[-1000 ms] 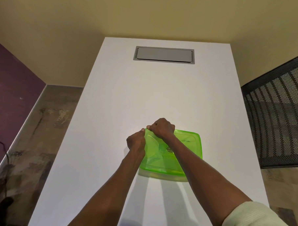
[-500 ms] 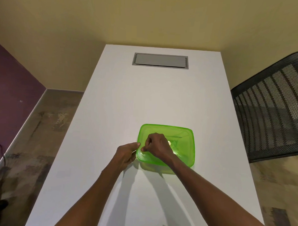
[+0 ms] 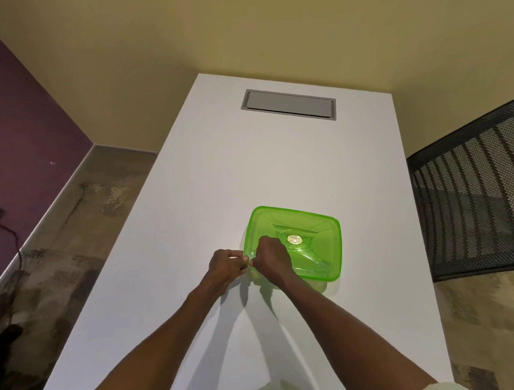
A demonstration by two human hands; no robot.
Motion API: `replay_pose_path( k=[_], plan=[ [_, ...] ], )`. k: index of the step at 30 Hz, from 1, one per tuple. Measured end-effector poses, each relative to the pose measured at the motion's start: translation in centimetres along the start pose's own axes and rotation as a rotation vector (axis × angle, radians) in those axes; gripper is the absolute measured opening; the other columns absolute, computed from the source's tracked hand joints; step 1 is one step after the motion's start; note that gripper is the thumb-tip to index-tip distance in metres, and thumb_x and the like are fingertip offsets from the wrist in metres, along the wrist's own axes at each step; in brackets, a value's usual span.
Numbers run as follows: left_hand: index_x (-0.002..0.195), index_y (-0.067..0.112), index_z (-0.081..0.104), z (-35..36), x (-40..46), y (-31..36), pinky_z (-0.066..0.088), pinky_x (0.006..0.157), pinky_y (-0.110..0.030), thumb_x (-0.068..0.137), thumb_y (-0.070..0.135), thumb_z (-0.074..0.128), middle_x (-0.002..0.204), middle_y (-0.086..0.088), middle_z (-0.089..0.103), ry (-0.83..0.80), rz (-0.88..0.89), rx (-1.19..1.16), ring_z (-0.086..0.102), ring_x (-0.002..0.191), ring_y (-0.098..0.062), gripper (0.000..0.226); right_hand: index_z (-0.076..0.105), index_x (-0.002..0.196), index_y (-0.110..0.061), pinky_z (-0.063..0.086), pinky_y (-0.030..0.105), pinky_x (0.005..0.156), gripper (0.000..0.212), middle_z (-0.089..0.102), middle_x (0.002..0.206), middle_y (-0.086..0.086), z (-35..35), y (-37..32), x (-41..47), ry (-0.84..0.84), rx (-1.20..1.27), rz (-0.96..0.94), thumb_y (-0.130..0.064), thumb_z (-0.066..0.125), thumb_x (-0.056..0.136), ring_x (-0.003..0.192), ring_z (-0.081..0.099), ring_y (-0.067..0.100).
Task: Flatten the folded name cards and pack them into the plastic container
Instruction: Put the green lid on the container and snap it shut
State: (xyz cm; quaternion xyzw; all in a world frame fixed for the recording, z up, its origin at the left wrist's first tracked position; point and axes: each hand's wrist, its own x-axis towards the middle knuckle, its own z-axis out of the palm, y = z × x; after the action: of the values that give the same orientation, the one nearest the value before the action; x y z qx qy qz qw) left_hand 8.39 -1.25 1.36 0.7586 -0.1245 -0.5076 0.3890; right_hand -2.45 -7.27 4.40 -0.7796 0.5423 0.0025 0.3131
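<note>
A translucent green plastic container (image 3: 312,244) with its lid on sits on the white table (image 3: 251,171), a round gold sticker at the lid's centre. My left hand (image 3: 227,265) pinches the container's near left corner from outside. My right hand (image 3: 272,256) rests on the lid at that same corner, fingers curled over the rim. Both hands meet at the corner. No name cards show in this view; the container's inside is not readable through the lid.
A grey cable hatch (image 3: 289,105) is set into the far end of the table. A black mesh chair (image 3: 471,192) stands close to the table's right edge. Floor and a purple wall lie to the left.
The container lay tilted up in both hands a second ago; now it lies flat on the table. Both hands have shifted to its near left corner. The camera view has moved.
</note>
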Motion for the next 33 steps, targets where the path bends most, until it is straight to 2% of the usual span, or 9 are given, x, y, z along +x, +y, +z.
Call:
replay_pose_path(
  k=[3,6,9,12,16,20,25,30,33],
  plan=[
    [0.102,-0.005,0.068,0.4,0.2,-0.1,0.046,0.047,-0.013,0.084,0.005,0.066,0.075,-0.014,0.065,0.071,0.044,0.124,0.056,0.051,-0.013,0.02,0.058,0.098,-0.003,0.038,0.034,0.062,0.021,0.062,0.102,0.02,0.7,-0.2,-0.3,0.015,-0.086,-0.048,-0.018,0.061,0.084,0.093,0.061,0.038],
    [0.098,-0.002,0.071,0.8,0.2,-0.2,0.047,0.063,-0.024,0.084,0.007,0.066,0.073,-0.017,0.068,0.092,0.057,0.176,0.057,0.056,-0.019,0.017,0.056,0.104,-0.003,0.042,0.035,0.067,0.024,0.06,0.108,0.02,0.7,-0.2,0.0,-0.01,-0.134,-0.059,-0.019,0.061,0.087,0.098,0.061,0.038],
    [0.085,0.004,0.075,1.0,-0.2,-0.1,0.045,0.067,-0.027,0.084,0.01,0.065,0.066,-0.013,0.068,0.125,0.095,0.239,0.057,0.06,-0.021,0.013,0.055,0.106,-0.004,0.044,0.036,0.069,0.025,0.059,0.11,0.019,0.7,-0.1,-0.1,-0.016,-0.14,-0.073,-0.021,0.06,0.089,0.099,0.06,0.036],
    [0.087,0.003,0.075,1.0,-0.6,0.2,0.053,0.079,-0.033,0.082,0.01,0.066,0.077,-0.018,0.073,0.118,0.105,0.241,0.061,0.068,-0.023,0.012,0.055,0.104,-0.002,0.041,0.036,0.067,0.027,0.06,0.107,0.02,0.6,0.3,-0.5,-0.007,-0.098,-0.1,-0.023,0.063,0.088,0.096,0.059,0.036],
    [0.093,0.004,0.074,1.1,-1.1,0.2,0.055,0.086,-0.039,0.081,0.012,0.069,0.09,-0.018,0.074,0.151,0.151,0.275,0.069,0.088,-0.031,0.015,0.063,0.086,-0.003,0.049,0.039,0.07,0.012,0.069,0.092,0.019,-0.5,1.1,-0.5,-0.026,0.085,-0.107,-0.01,0.07,0.08,0.087,0.064,0.031],
    [0.101,0.006,0.07,1.0,-1.8,0.5,0.046,0.081,-0.028,0.078,0.012,0.072,0.097,-0.006,0.07,0.191,0.232,0.34,0.065,0.098,-0.026,0.024,0.063,0.068,-0.006,0.046,0.028,0.059,0.012,0.07,0.072,0.007,-1.0,2.4,-1.5,0.062,0.412,-0.014,0.004,0.063,0.076,0.06,0.059,0.002],
    [0.113,0.005,0.062,2.1,-2.9,1.2,0.044,0.088,-0.03,0.076,0.007,0.072,0.109,-0.013,0.061,0.29,0.583,0.47,0.059,0.1,-0.026,0.038,0.059,0.063,-0.012,0.048,0.031,0.059,0.02,0.062,0.063,0.0,-2.1,4.7,-2.7,0.179,0.508,0.036,0.0,0.069,0.076,0.061,0.06,0.01],
    [0.114,0.008,0.061,5.3,-3.7,2.3,0.041,0.089,-0.023,0.076,0.011,0.076,0.114,-0.008,0.063,0.128,0.758,0.527,0.058,0.106,-0.021,0.042,0.062,0.065,-0.009,0.04,0.024,0.055,0.014,0.061,0.061,-0.004,-3.3,8.2,-3.5,0.288,0.485,0.128,-0.003,0.071,0.074,0.055,0.054,0.003],
    [0.119,0.006,0.06,7.4,-3.9,2.7,0.044,0.098,-0.03,0.073,0.014,0.079,0.12,-0.008,0.064,0.026,0.819,0.582,0.057,0.114,-0.023,0.05,0.065,0.077,-0.01,0.046,0.028,0.064,0.009,0.064,0.079,0.003,-4.3,10.4,-4.0,0.352,0.408,0.187,-0.006,0.072,0.075,0.073,0.059,0.018]
  ],
)
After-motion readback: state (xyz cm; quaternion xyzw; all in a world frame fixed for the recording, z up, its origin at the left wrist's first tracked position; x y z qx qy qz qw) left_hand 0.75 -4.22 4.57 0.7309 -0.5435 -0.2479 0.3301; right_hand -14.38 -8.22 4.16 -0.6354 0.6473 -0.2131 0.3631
